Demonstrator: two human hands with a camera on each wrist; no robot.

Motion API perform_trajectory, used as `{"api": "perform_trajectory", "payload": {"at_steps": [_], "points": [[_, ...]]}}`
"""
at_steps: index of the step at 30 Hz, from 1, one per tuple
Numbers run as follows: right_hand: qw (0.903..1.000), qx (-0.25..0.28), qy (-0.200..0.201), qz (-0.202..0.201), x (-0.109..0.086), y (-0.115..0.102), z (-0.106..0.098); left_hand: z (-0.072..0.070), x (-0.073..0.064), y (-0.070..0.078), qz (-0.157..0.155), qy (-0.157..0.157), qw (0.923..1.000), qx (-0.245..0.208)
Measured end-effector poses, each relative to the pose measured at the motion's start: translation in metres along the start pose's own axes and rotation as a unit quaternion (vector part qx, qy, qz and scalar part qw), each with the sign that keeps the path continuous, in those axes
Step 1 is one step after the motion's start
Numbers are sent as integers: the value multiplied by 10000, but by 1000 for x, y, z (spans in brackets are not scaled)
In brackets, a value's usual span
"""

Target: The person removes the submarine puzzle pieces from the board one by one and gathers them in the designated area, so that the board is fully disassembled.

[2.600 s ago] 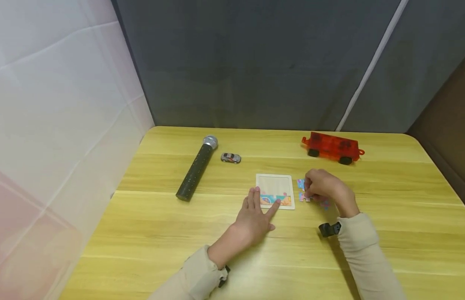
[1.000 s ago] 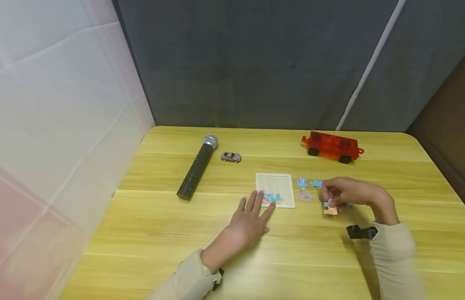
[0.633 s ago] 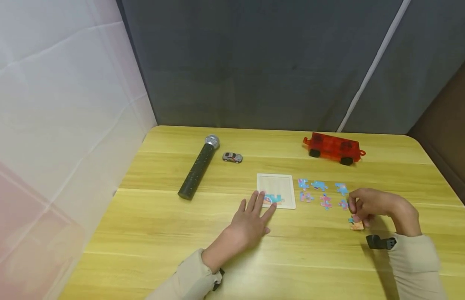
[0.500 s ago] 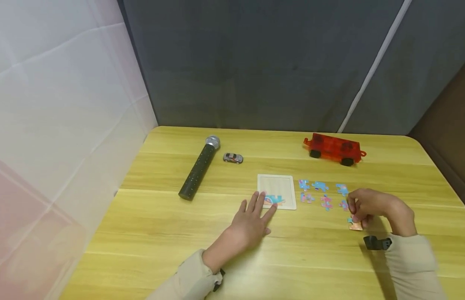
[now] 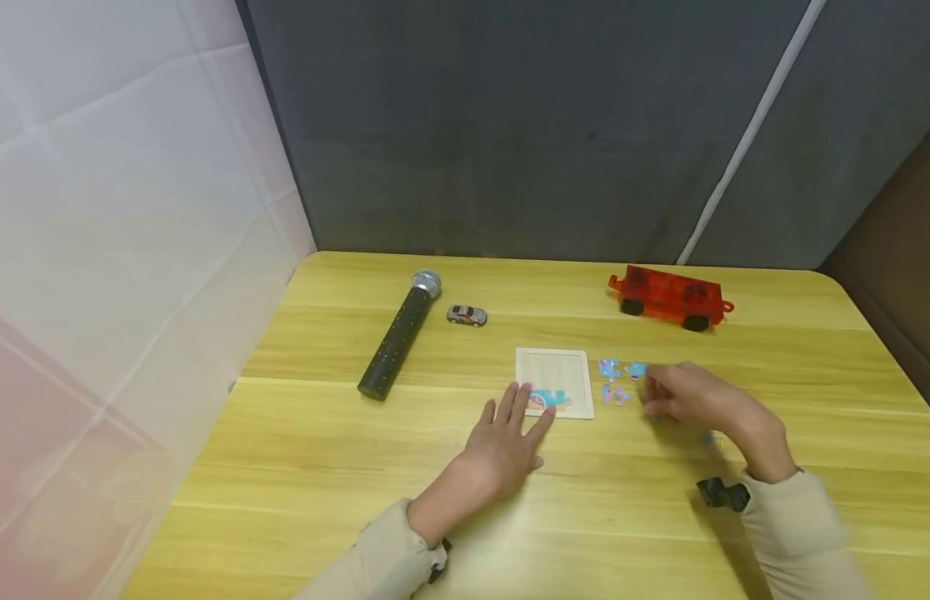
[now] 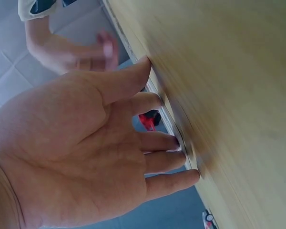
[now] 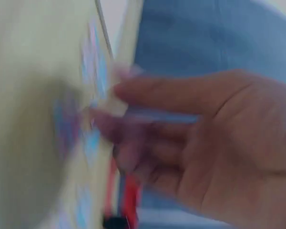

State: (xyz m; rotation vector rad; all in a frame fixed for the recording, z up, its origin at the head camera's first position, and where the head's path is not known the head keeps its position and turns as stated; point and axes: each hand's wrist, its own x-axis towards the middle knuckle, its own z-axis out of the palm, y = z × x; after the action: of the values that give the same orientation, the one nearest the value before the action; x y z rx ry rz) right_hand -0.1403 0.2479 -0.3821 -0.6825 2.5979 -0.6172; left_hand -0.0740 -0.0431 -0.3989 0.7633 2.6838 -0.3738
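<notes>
My left hand (image 5: 501, 443) rests with straight fingers on the lower left part of a square puzzle tray (image 5: 552, 352). Joined jigsaw pieces (image 5: 552, 398) lie along the tray's bottom, partly behind the fingers. In the left wrist view, the left hand (image 6: 86, 148) has its fingertips on the tray's edge. My right hand (image 5: 693, 404) hovers among loose jigsaw pieces (image 5: 615, 395) right of the tray and hides some. The right wrist view is blurred; thumb and forefinger of the right hand (image 7: 195, 129) stand apart, no piece visible between them. An orange and blue jigsaw piece (image 5: 709, 442) lies near the right wrist.
A black microphone (image 5: 399, 337) lies on the left of the wooden table (image 5: 300, 467). Near it stands a small silver toy car (image 5: 467, 315). At the back right is a red translucent toy wagon (image 5: 669, 296). A dark panel (image 5: 510, 125) rises behind the table.
My right hand took the orange and blue jigsaw piece from the tray, carried it right and let it go on the table. It has since moved back left. My left hand stayed on the tray.
</notes>
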Motion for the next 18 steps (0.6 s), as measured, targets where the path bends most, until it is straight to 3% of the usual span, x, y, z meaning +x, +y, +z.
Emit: {"api": "perform_trajectory", "payload": {"at_steps": [2, 5, 12, 18], "points": [[9964, -198, 355, -741, 19, -16, 10, -1, 0, 0, -16, -26, 10000, -34], [9898, -420, 637, -1200, 42, -37, 25, -2, 0, 1, -4, -53, 10000, -36], [9905, -801, 854, -715, 60, -63, 42, -2, 1, 2, -20, -100, 9999, -24], [9930, -15, 925, -730, 67, -61, 46, -2, 0, 0, -38, -112, 9999, -62]]}}
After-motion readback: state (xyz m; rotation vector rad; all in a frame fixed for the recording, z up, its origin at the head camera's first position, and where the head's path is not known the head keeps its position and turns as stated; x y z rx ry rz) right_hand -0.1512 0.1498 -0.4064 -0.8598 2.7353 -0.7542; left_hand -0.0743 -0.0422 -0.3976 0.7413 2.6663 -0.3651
